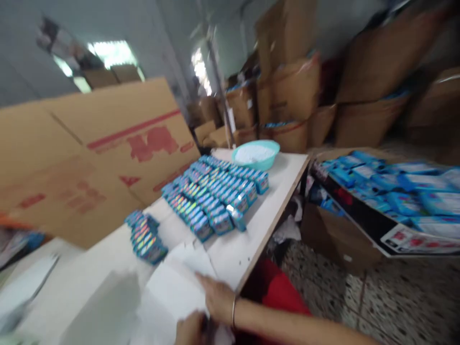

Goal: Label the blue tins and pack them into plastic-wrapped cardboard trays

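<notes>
My right hand [215,298], with a thin bangle at the wrist, lies at the near edge of the white table [251,239]. Its fingers pinch the edge of a white paper sheet [176,292]. Only the top of my left hand [190,329] shows at the bottom edge, just below the right hand and against the same papers; its fingers are hidden and blurred. Beyond the papers stands a short stack of small shiny blue boxes [145,237]. Further back, many more of these boxes [215,194] are laid out in tight rows.
A turquoise bowl [256,154] with white contents sits at the table's far end. Large flat cardboard sheets [108,143] lean along the left. To the right, a carton [377,201] holds blue packs, and stacked brown boxes [294,81] fill the back. The floor is speckled.
</notes>
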The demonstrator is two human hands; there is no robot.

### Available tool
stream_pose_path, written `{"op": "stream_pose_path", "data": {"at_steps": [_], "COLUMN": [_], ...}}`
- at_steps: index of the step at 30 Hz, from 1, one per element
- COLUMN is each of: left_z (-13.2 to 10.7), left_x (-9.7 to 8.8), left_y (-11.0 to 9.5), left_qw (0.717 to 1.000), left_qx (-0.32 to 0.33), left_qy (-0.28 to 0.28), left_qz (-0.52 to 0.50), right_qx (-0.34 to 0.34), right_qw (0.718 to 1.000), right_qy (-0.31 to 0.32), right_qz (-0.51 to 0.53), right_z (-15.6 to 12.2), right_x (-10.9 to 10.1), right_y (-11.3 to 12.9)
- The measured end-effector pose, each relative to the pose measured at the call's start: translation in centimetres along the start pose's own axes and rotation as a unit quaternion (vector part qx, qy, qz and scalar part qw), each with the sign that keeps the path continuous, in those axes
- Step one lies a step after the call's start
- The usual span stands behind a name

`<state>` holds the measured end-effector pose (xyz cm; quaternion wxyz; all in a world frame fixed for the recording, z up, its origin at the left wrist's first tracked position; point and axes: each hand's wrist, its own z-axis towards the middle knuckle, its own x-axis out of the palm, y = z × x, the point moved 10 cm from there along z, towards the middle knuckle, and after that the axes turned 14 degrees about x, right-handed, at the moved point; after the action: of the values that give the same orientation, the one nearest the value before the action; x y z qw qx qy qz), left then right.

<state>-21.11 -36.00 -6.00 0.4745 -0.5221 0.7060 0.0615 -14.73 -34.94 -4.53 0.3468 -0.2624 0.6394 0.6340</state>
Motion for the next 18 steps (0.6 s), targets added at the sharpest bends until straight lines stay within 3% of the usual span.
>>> {"op": "stream_pose_path", "data": {"at_steps": [2,3,7,9,11,14,16,18], "left_z": [0.0,0.2,1.0,0.7,0.0,-1.9,-3.1,-2.9], "left_x": [1.2,1.7,2.5,2.4,1.7,-2.9,-7.3,-9.7], "left_y": [-0.2,-0.4,-0.4,-1.1,-2.3,-2.4,0.1,3.1], "left_qw": [0.999,0.997,0.997,0.998,0.999,0.985,0.972,0.96], "left_qx": [-0.023,-0.026,-0.073,-0.053,0.019,0.129,0.133,0.125], "left_qy": [0.016,0.033,0.036,0.023,0.006,-0.094,-0.193,-0.206], "left_qz": [0.035,0.063,0.012,-0.002,-0.034,-0.059,0.022,0.142], "right_qx": [0.025,0.011,-0.052,-0.096,-0.132,-0.175,-0.201,-0.228], "right_qw": [0.996,0.994,0.981,0.972,0.964,0.951,0.942,0.933], "right_qy": [0.081,0.105,0.186,0.206,0.214,0.222,0.226,0.229], "right_qz": [0.037,0.043,-0.023,-0.062,-0.091,-0.126,-0.145,-0.157], "right_z": [-0.3,-0.5,-0.9,-1.2,-1.3,-0.8,-0.1,0.5], "right_x": [1.2,1.4,1.6,1.7,1.7,1.8,1.9,2.0], "right_y": [-0.9,-0.9,-1.0,-0.7,-0.5,-0.6,-0.8,-1.1]}}
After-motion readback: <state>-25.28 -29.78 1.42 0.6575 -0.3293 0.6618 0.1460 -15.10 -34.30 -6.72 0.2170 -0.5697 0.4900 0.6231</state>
